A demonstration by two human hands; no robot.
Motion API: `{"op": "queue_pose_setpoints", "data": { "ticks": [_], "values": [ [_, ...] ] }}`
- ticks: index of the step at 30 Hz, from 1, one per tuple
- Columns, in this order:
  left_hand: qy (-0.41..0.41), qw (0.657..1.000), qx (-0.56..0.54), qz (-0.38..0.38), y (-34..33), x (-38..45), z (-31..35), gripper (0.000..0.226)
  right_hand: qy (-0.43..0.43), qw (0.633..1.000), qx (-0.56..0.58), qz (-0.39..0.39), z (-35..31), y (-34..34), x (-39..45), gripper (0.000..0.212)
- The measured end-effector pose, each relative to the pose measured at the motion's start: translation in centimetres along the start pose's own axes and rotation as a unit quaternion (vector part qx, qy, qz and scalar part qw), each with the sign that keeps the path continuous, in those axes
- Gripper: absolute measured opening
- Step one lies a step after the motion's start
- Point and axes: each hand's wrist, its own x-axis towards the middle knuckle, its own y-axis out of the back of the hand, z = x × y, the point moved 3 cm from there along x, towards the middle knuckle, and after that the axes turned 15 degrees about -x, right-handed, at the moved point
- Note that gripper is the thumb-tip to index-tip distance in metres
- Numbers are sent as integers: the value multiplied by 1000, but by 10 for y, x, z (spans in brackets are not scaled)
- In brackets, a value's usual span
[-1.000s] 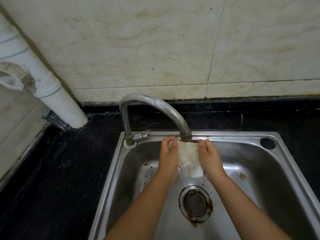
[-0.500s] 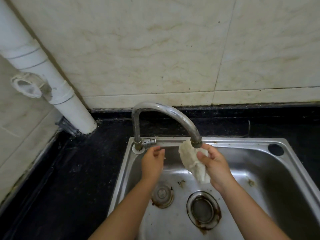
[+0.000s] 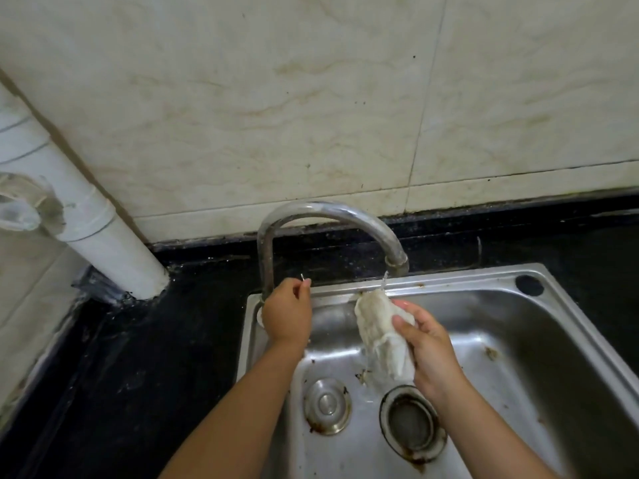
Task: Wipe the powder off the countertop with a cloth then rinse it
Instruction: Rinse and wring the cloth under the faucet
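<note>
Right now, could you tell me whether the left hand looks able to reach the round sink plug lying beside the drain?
Probably yes: the left hand is at the tap handle, and the plug lies uncovered below it.

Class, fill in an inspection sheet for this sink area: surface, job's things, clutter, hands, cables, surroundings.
Surface: black countertop, dark and speckled; no powder visible.
Job's things: white cloth under the faucet spout, water just starting.
Clutter: drain plug lying in the steel sink beside the strainer; rusty stains.
Hands: right hand grips the cloth; left hand at the faucet's base, handle hidden.
Cables: nothing seen.
Surroundings: stained tile wall, white pipe.
</note>
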Motion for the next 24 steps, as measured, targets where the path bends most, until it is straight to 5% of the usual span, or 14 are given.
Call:
{"op": "queue_pose_setpoints", "data": {
  "ticks": [8,13,15,17,19,21,24],
  "values": [
    [17,1000,-14,-15,-1,10,-1,26,12,999,10,37,-2,-19,-12,23],
    [49,975,-116,-182,0,-37,-4,28,27,999,-7,39,0,-16,-33,26],
    [136,930,-178,-291,-6,-62,-10,27,46,999,-15,23,-4,-12,-46,28],
    [284,831,-295,-376,-11,-86,-8,22,62,997,-47,9,-8,-7,-60,31],
    [349,754,-402,-386,-12,-100,-4,16,79,992,-97,17,-11,0,-73,35],
    [324,763,-430,-357,-11,-106,-1,10,107,972,-198,60,-14,12,-85,38],
    [208,856,-367,-299,-5,-111,7,15,153,902,-385,119,-17,25,-104,37]
  ]
}}
